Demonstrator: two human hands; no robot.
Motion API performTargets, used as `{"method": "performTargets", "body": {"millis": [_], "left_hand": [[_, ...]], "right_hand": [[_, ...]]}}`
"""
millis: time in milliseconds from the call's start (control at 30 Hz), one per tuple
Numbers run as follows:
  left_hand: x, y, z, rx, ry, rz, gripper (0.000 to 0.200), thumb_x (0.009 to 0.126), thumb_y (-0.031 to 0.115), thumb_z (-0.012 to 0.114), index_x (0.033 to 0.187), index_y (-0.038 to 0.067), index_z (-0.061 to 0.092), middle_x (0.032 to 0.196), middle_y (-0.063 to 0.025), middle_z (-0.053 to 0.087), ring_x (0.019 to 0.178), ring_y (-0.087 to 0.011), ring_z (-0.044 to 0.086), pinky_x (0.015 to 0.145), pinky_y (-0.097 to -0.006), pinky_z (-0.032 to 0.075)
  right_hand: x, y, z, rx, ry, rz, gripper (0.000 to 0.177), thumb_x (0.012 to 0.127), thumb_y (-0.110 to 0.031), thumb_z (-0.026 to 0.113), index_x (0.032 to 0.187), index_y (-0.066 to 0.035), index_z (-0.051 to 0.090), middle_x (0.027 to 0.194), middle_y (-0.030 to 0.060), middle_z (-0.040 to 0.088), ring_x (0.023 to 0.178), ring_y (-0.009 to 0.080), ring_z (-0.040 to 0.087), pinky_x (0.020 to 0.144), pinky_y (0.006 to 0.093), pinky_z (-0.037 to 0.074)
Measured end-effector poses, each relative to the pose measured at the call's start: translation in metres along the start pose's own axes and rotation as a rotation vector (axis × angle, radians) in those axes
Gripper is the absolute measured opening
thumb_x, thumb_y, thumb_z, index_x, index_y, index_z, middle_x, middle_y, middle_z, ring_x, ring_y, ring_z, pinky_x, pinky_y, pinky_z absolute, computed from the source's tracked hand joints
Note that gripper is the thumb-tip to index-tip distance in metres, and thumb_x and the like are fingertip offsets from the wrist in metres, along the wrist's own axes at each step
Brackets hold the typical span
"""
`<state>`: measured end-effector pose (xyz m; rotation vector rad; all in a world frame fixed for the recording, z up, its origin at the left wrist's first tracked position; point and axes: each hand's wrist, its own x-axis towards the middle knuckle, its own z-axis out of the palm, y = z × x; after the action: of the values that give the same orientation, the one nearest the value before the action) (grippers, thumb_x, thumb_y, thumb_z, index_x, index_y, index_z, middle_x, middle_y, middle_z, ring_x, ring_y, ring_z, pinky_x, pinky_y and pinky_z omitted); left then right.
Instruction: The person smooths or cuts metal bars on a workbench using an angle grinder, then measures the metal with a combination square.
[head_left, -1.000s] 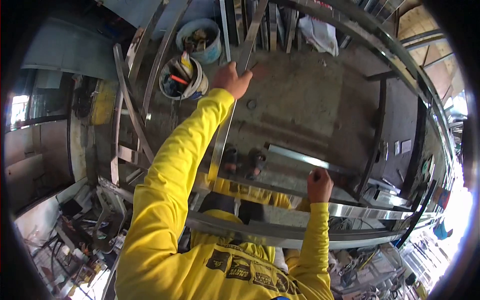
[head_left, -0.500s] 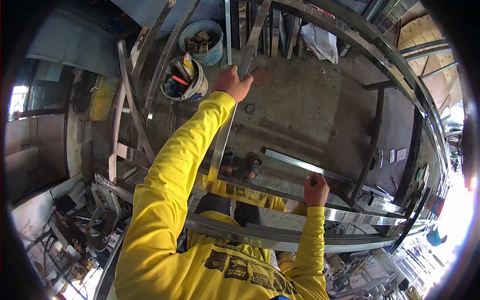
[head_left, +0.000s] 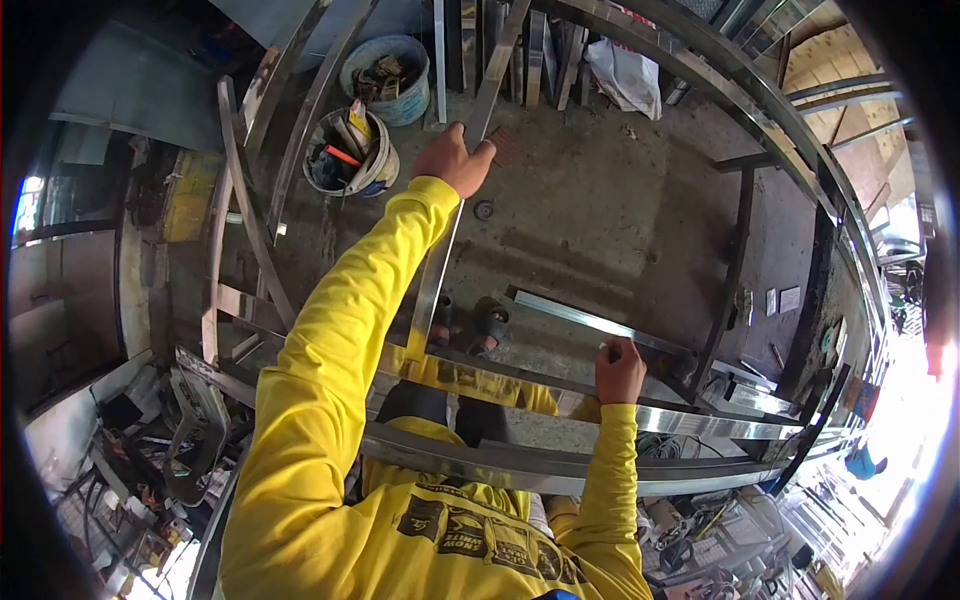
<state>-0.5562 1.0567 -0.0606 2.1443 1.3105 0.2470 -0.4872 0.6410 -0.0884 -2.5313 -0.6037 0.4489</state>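
My left hand (head_left: 455,160) is closed around a shiny square metal tube (head_left: 432,275), which runs from the top of the view down to a crosswise metal bar (head_left: 500,385). My right hand (head_left: 620,372) is closed in a pinch above the right part of that crosswise bar. A tiny pale speck shows at its fingertips, too small to name. Just beyond the right hand, a loose metal strip (head_left: 575,315) lies low over the floor. Another crosswise metal bar (head_left: 540,470) passes closer to my body.
Two buckets stand beyond my left arm: a bluish one (head_left: 415,95) with scraps and a smaller white one (head_left: 385,175) with tools. Curved metal frame rails (head_left: 790,150) arch round the right side. A white sack (head_left: 625,80) lies at the back. Clutter (head_left: 120,470) fills the lower left.
The whole view has shifted slightly, so the surroundings sit a little further left. My left hand keeps its hold on the tube, and my right hand stays pinched over the bar.
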Motion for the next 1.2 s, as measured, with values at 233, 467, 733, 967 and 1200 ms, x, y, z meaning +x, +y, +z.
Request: {"method": "performTargets", "body": {"millis": [233, 467, 733, 967, 1200], "left_hand": [[0.006, -0.008, 0.002, 0.002, -0.040, -0.024, 0.075, 0.089, 0.050, 0.060, 0.141, -0.003, 0.053, 0.130, -0.0303, 0.063, 0.123, -0.0424, 0.061, 0.106, -0.0488, 0.048], [0.032, -0.040, 0.035, 0.025, 0.073, 0.085, 0.058, 0.087, 0.054, 0.065, 0.122, 0.008, 0.067, 0.112, -0.0251, 0.072, 0.108, -0.0424, 0.068, 0.095, -0.0493, 0.053], [0.026, -0.040, 0.029, 0.014, -0.042, 0.035, 0.074, 0.096, 0.051, 0.056, 0.145, -0.004, 0.049, 0.144, -0.0300, 0.053, 0.133, -0.0448, 0.052, 0.111, -0.0481, 0.042], [0.013, -0.016, -0.003, 0.100, 0.004, 0.015, 0.058, 0.091, 0.046, 0.061, 0.125, -0.001, 0.062, 0.123, -0.0309, 0.063, 0.116, -0.0439, 0.060, 0.100, -0.0467, 0.046], [0.009, -0.011, -0.009, -0.040, -0.039, 0.171, 0.041, 0.093, 0.035, 0.062, 0.105, -0.004, 0.069, 0.095, -0.0200, 0.071, 0.091, -0.0327, 0.067, 0.084, -0.0404, 0.049]], "right_hand": [[0.000, -0.004, -0.001, 0.000, -0.006, 0.006, 0.014, 0.082, -0.011, 0.070, 0.094, -0.002, 0.071, 0.085, 0.0142, 0.073, 0.079, 0.0303, 0.073, 0.076, 0.0395, 0.056], [0.002, 0.010, 0.003, -0.084, -0.044, -0.084, 0.014, 0.084, -0.014, 0.071, 0.092, -0.003, 0.073, 0.084, 0.0137, 0.074, 0.079, 0.0301, 0.075, 0.075, 0.0392, 0.057], [0.014, -0.015, 0.010, 0.428, -0.610, 0.251, 0.018, 0.088, -0.012, 0.070, 0.099, 0.004, 0.072, 0.078, 0.0068, 0.072, 0.069, 0.0111, 0.066, 0.064, 0.0273, 0.053], [0.027, -0.041, 0.062, 0.644, -1.061, 0.244, 0.023, 0.087, -0.014, 0.073, 0.102, 0.004, 0.072, 0.075, 0.0062, 0.069, 0.065, 0.0109, 0.063, 0.061, 0.0283, 0.052], [0.043, -0.090, 0.113, 0.811, -1.475, 0.214, 0.027, 0.090, -0.012, 0.073, 0.109, 0.006, 0.068, 0.082, 0.0063, 0.067, 0.068, 0.0123, 0.064, 0.064, 0.0285, 0.054]]}}
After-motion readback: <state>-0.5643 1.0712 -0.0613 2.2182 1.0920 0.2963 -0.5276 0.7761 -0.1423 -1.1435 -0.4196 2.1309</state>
